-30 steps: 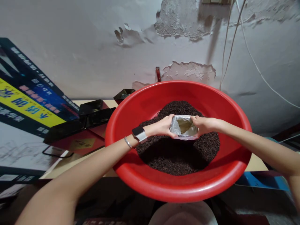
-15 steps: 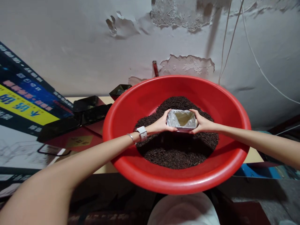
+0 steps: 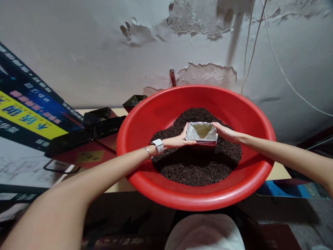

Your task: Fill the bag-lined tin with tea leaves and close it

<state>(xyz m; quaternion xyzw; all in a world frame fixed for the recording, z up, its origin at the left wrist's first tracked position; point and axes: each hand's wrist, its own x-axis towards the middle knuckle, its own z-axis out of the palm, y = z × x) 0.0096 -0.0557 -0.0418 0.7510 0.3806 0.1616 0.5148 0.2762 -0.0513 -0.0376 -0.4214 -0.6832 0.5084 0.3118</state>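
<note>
**Desk:** What sits nearest the camera, and what can't be made out?

**Photographer:** Just below the red basin, a pale rounded shape is cut off by the bottom edge of the frame; it cannot be identified. Both forearms enter from the lower corners, and the shoulders are out of frame.

**Desk:** And inside the basin?

**Photographer:** A mound of dark loose tea leaves fills its middle. A small foil bag, mouth open, stands on top of the mound toward the basin's far side. The left hand, with a white watch and a thin bracelet on the wrist, clasps the bag's left side, thumb along its front edge and fingers curled at its side. The right hand presses the bag's right side with fingers nearly flat; the fingertips are hidden behind the bag, so the firmness of that hold is unclear. The bag's lower part is sunk in the leaves.

**Desk:** Around the basin?

**Photographer:** To its left, black trays lie on a tabletop, beside a slanted printed box whose lettering is too blurred to read. A small red handle pokes up behind the basin's far rim, its lower part hidden. Beyond stands a peeling wall, with white cables hanging above the basin's right side.
</note>
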